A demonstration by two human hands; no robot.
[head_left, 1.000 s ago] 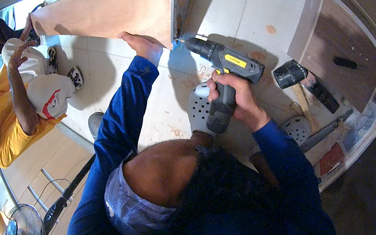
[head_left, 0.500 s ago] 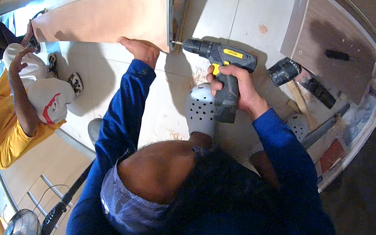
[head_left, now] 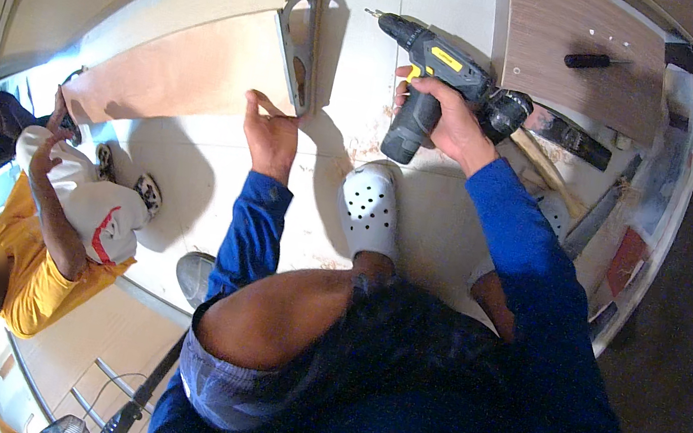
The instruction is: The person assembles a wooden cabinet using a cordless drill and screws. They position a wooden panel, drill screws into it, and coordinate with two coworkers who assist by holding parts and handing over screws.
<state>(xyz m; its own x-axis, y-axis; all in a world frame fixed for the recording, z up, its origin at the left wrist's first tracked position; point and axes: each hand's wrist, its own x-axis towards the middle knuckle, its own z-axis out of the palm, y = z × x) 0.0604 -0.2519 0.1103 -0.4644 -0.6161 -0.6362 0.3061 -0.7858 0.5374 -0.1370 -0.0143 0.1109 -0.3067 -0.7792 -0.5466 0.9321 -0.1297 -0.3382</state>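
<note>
My left hand is at the lower right corner of a long light-wood panel, its thumb against the face and its fingers at the edge. A metal strip with a dark curved piece runs along that end of the panel, beside a thin upright board edge. My right hand grips a black and yellow cordless drill by its handle. The drill's bit points up and left, apart from the panel. At the panel's far left end is the hand of a co-worker in a yellow shirt.
At the upper right, a wood-grain box bears a black screwdriver. A black-headed mallet with a wooden handle and other tools lie beside it. A fan stands lower left. My foot wears a grey clog.
The drill has moved up and right, away from the panel's end, and its bit has tilted upward. My left hand has turned, its thumb now pointing up at the panel's corner. The view has shifted.
</note>
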